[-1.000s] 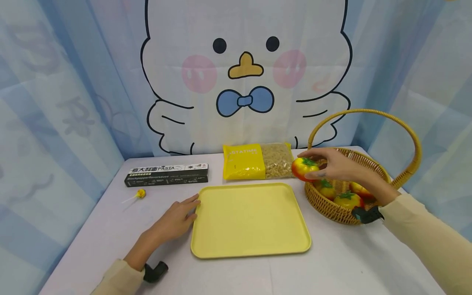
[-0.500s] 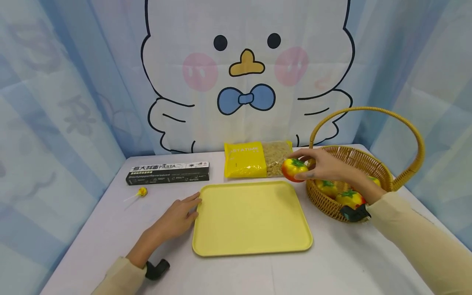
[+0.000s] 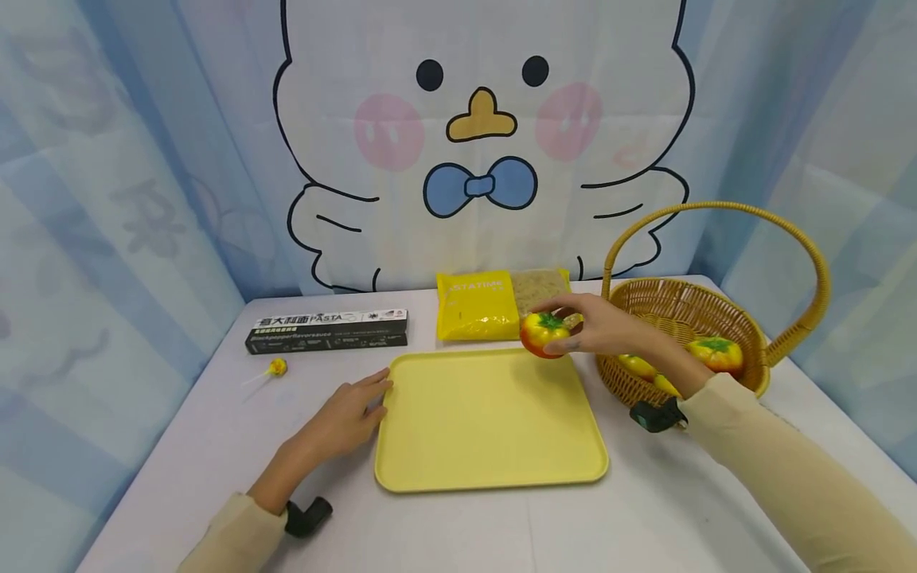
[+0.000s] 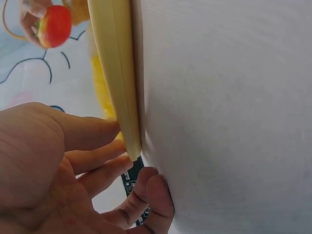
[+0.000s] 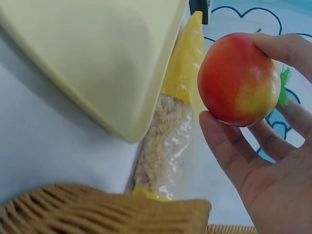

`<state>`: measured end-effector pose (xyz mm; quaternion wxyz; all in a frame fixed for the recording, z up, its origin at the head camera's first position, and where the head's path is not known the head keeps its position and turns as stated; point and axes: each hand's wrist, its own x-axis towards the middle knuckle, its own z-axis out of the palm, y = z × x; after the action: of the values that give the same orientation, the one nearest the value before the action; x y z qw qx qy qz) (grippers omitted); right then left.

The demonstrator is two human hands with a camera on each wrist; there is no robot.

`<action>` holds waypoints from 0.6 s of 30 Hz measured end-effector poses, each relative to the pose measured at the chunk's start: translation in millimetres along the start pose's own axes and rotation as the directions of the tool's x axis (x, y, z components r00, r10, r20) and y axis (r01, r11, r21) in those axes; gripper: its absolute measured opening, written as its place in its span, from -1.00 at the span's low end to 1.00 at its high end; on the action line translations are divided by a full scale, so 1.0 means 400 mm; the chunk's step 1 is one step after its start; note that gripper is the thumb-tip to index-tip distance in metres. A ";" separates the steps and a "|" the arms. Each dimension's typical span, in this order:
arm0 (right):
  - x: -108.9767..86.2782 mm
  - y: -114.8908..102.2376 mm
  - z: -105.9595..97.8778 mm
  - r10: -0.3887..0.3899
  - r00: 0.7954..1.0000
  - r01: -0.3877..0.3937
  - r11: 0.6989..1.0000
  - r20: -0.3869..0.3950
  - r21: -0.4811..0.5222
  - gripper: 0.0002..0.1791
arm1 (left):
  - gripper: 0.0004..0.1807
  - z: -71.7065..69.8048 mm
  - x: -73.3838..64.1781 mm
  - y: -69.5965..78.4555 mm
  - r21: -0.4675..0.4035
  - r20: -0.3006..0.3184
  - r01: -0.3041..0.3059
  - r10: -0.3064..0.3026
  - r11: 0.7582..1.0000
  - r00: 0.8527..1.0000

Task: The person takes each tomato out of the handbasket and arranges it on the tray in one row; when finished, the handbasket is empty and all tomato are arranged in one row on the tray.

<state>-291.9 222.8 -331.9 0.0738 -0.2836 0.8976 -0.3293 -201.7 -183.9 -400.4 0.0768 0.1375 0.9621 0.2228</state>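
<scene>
My right hand (image 3: 600, 322) pinches a toy tomato (image 3: 537, 336), red and yellow with green leaves on top. It is held over the far right part of a yellow tray (image 3: 487, 430). From the right wrist view, thumb and fingertips span the tomato's red side (image 5: 236, 80), with its leaves turned toward the palm. At the tray's left edge rests my left hand (image 3: 342, 422). Its thumb and fingertips touch the tray's outer wall (image 4: 114, 73) in the left wrist view, without closing round it.
Right of the tray stands a wicker basket (image 3: 645, 298) with a tall handle and more toy tomatoes (image 3: 715, 354). Behind the tray lies a yellow pasta bag (image 3: 476, 306). A black pasta box (image 3: 325, 333) and a lollipop (image 3: 276, 367) lie at the back left.
My right hand has carried the toy tomato leftward from the basket's edge to above the tray's far right part. My left hand has stayed at the tray's left edge.
</scene>
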 end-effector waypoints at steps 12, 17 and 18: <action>0.045 -0.011 0.049 -0.022 1.000 0.021 0.999 0.014 0.041 -0.33 | -0.46 -0.003 0.000 -0.001 -0.017 -0.005 -0.011 0.010 1.000 1.000; 0.061 -0.012 0.074 -0.078 0.997 0.078 0.995 0.011 0.060 -0.34 | -0.46 -0.003 -0.005 -0.002 -0.011 -0.016 -0.022 0.022 1.000 1.000; 0.063 -0.015 0.079 -0.083 0.997 0.082 0.995 0.011 0.063 -0.34 | -0.46 -0.002 -0.006 -0.002 -0.009 -0.018 -0.025 0.025 1.000 1.000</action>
<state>-300.1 187.6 -351.3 0.0751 -0.3201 0.8739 -0.3580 -199.8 -185.7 -399.7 0.0662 0.1469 0.9599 0.2294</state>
